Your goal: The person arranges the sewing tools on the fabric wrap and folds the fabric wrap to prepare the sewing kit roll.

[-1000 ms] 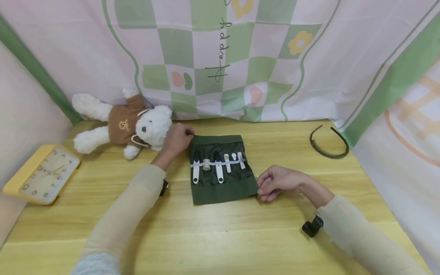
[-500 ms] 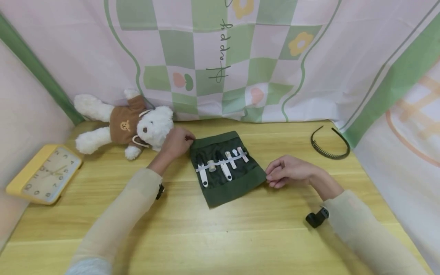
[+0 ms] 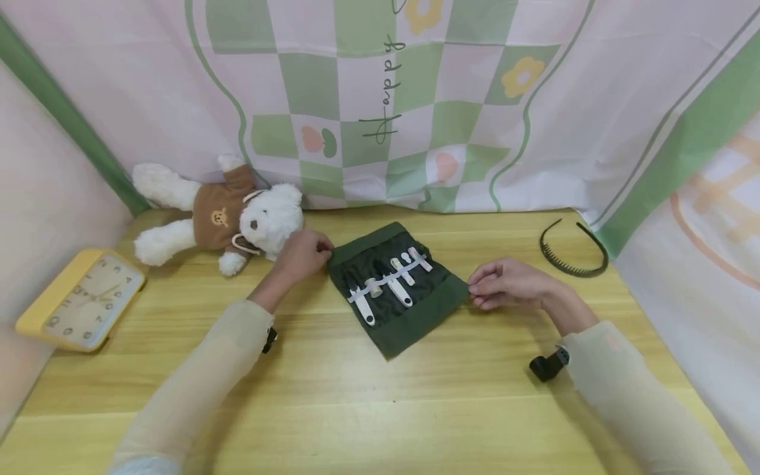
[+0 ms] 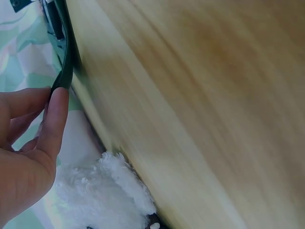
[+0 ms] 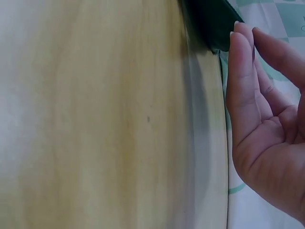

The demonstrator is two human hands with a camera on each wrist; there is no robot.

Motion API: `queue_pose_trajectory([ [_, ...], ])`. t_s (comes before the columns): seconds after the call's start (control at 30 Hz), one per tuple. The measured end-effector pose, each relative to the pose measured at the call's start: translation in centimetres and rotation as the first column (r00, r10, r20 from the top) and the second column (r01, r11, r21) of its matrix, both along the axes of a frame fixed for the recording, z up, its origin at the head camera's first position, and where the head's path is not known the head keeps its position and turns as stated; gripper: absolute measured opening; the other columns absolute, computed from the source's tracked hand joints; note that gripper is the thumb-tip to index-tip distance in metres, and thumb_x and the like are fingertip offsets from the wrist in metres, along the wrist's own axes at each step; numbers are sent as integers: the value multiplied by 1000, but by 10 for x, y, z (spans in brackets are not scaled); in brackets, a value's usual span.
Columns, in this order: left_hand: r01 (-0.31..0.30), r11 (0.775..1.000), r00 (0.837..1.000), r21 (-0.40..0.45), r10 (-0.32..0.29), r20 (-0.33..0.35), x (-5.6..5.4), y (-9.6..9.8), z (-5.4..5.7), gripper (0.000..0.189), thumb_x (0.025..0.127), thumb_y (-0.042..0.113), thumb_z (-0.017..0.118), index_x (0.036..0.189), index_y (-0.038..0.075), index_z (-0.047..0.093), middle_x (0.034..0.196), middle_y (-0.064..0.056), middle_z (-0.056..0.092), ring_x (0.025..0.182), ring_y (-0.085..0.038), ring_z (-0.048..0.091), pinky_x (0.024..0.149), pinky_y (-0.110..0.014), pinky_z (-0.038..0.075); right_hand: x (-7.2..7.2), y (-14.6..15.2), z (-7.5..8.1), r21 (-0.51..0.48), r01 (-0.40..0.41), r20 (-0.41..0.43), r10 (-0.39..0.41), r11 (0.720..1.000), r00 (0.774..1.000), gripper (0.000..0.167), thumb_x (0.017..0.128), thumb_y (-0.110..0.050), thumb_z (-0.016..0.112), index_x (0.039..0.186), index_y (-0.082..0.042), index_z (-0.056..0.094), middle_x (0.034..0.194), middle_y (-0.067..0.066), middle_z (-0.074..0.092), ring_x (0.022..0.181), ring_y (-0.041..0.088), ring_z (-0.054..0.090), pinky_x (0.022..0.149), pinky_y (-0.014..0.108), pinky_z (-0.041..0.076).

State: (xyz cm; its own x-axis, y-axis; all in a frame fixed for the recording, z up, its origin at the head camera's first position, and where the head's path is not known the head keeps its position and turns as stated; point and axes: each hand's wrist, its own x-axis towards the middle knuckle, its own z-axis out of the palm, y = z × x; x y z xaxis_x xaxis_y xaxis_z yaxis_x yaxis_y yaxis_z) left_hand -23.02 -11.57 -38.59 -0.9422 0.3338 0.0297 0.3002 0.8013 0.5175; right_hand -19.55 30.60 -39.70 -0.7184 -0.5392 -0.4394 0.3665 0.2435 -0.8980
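A dark green cloth tool pouch (image 3: 410,323) lies spread open at mid-table, turned at an angle. A white elastic band across it holds two white-handled tools (image 3: 363,309), a small spool-like roll (image 3: 373,287) and several small pale tools (image 3: 402,272). My left hand (image 3: 301,254) pinches the pouch's left corner between thumb and fingers; the left wrist view shows this green edge (image 4: 66,62) raised in the grip. At the opposite corner, my right hand (image 3: 505,284) pinches the cloth with its fingertips (image 5: 240,36), as the right wrist view also shows.
A white plush dog (image 3: 216,214) in a brown top lies at the back left, its head beside my left hand. A yellow clock (image 3: 89,297) stands at the left edge. A black toothed headband (image 3: 572,269) lies at the back right. A patterned curtain (image 3: 368,86) hangs behind the table.
The pouch has rotated counterclockwise as my right hand moved right and away from me with its corner. My left hand stays at its corner, shifting slightly toward me.
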Motion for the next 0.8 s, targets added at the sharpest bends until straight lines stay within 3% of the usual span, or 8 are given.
queue_pose_trajectory([
  [0.4, 120, 993, 993, -17, -120, -3, 12, -12, 0, 6, 90, 3, 72, 87, 3, 78, 84, -7, 74, 82, -24, 68, 81, -43, 53, -18, -10, 6, 128, 114, -111, -100, 985, 989, 33, 101, -3, 60, 126, 18, 52, 101, 19, 70, 90, 24, 72, 83, 37, 59],
  [0.6, 162, 987, 983, -5, -161, 87, 13, -16, 3, 9, 91, 4, 73, 83, 6, 77, 77, -1, 71, 70, -16, 63, 73, -37, 52, -30, -18, 8, 162, 193, -160, -168, 968, 973, 33, 103, -2, 58, 129, 17, 52, 99, 16, 70, 88, 23, 72, 83, 37, 59],
  [0.8, 228, 969, 956, 91, -241, 170, 16, -24, 5, 9, 92, 3, 73, 84, 4, 76, 78, -2, 72, 67, -14, 63, 64, -31, 53, -41, -29, 8, 188, 232, -207, -193, 954, 959, 31, 103, -1, 56, 129, 16, 54, 104, 19, 69, 88, 21, 72, 84, 36, 59],
])
